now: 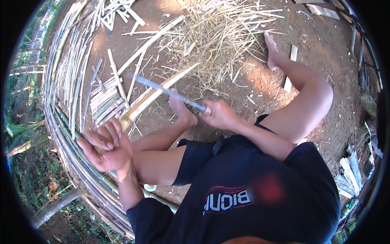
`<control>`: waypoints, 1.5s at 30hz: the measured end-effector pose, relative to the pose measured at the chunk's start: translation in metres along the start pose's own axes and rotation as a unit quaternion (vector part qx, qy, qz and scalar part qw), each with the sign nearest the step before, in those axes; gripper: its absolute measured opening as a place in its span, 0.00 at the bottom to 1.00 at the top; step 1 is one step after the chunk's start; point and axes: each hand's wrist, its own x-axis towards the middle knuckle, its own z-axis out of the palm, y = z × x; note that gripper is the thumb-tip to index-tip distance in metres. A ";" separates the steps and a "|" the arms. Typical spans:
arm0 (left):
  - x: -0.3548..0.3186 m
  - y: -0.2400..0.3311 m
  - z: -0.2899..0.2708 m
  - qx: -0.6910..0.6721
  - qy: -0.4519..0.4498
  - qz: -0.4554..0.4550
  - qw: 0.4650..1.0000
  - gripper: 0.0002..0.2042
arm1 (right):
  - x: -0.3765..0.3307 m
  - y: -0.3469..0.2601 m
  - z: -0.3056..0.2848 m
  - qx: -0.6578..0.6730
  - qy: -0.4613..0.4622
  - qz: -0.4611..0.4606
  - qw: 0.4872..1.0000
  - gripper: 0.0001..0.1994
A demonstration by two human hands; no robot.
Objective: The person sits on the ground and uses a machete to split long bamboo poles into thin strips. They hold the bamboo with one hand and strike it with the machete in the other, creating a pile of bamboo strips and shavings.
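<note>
1. The person sits on bare brown earth, knees bent, in dark shorts and a dark shirt, with one bare foot (183,113) near the picture's centre and the other foot (271,52) stretched out toward 1 o'clock.
2. The left hand (106,147), at about 8 o'clock, is clenched around the near end of a long pale bamboo strip (156,94); the fingers curl over it and hide that end.
3. The bamboo strip is flat, narrow and straw-coloured, and runs from the left hand up toward 12 o'clock, its far tip reaching the edge of the shavings.
4. The right hand (219,114), just right of centre, grasps the handle of a knife (168,91), closed tight around it.
5. The knife blade is long, thin and grey-blue, blurred, and lies across the bamboo strip, pointing toward 10 o'clock; whether it touches the strip cannot be told.
6. A loose heap of shavings (215,34), fine, curly and dry, lies at 12 o'clock.
7. A bundle of split strips (106,103), short and flat, lies just left of the bamboo strip.
8. Long bamboo canes (65,81), round and greenish-grey, curve along the left rim from 11 to 7 o'clock.
</note>
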 end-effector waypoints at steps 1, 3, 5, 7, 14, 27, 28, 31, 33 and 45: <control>-0.007 -0.002 0.003 0.019 0.001 0.014 1.000 0.26 | 0.001 -0.002 0.001 -0.033 0.001 0.000 0.999 0.06; -0.020 -0.007 0.007 0.016 0.006 0.035 0.999 0.26 | 0.008 0.019 -0.003 -0.048 0.016 0.043 0.998 0.06; -0.023 -0.006 -0.001 0.019 0.045 0.052 0.997 0.27 | 0.021 0.040 0.002 -0.069 0.033 0.022 0.997 0.05; -0.024 -0.004 -0.019 0.012 0.082 0.053 0.995 0.26 | 0.015 0.015 0.004 -0.065 0.013 0.020 0.998 0.05; -0.041 -0.011 -0.001 0.027 0.072 0.088 0.993 0.26 | 0.020 0.041 -0.003 -0.095 0.014 0.057 0.994 0.06; -0.044 -0.012 -0.011 0.013 0.021 0.093 0.995 0.26 | 0.072 0.104 -0.031 -0.179 -0.043 0.213 0.959 0.07; -0.042 -0.014 -0.012 0.018 0.032 0.099 0.994 0.26 | 0.071 0.091 -0.036 -0.173 -0.046 0.168 0.969 0.07; -0.030 -0.011 -0.018 0.004 0.005 0.098 0.995 0.27 | 0.047 0.050 -0.030 -0.149 -0.085 0.061 0.983 0.09; -0.026 -0.011 -0.010 0.024 0.042 0.089 0.995 0.27 | 0.062 0.099 -0.023 -0.163 -0.052 0.118 0.978 0.09; -0.012 -0.009 -0.025 0.009 0.084 0.073 0.994 0.26 | 0.103 0.168 -0.041 -0.177 -0.088 0.293 0.935 0.06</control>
